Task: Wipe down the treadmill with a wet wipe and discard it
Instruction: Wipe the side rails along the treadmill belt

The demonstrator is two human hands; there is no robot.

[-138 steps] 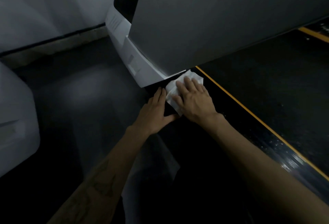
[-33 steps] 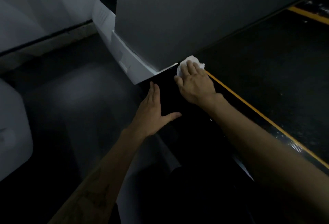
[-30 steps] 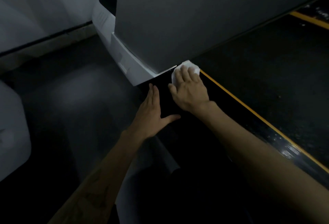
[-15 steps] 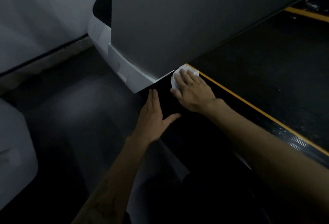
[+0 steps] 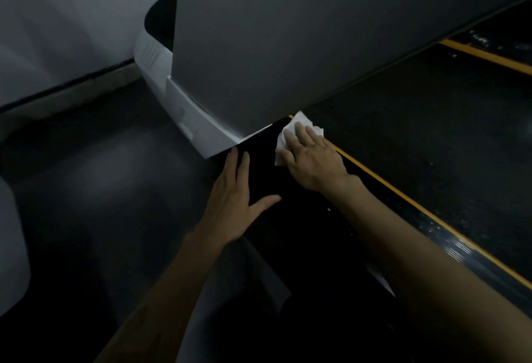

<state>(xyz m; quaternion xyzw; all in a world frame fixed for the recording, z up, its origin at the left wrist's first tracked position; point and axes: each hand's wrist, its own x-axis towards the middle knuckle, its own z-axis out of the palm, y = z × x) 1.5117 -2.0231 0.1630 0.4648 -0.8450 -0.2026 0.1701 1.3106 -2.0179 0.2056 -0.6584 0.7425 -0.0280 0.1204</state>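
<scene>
Right hand (image 5: 313, 161) lies flat on the wet wipe (image 5: 290, 135), fingers straight and spread, pressing it onto the black side rail (image 5: 288, 218) of the treadmill, right where the rail meets the grey upright panel (image 5: 288, 45). The flat palm spreads pressure over the wipe so it drags across the surface without bunching. The wipe sticks out past the fingertips, its far corner touching the yellow stripe (image 5: 403, 195) beside the dark belt (image 5: 431, 132).

Left hand (image 5: 236, 198) holds nothing: fingers straight, thumb out, resting on the rail's outer edge just beside the white base cover (image 5: 184, 112), probably as a brace while the person leans in. Lighting is dim, so whether that palm presses fully down is hard to tell.

Wiping is underway at the front corner; discarding is not yet done. Floor (image 5: 100, 189) sits left.
</scene>
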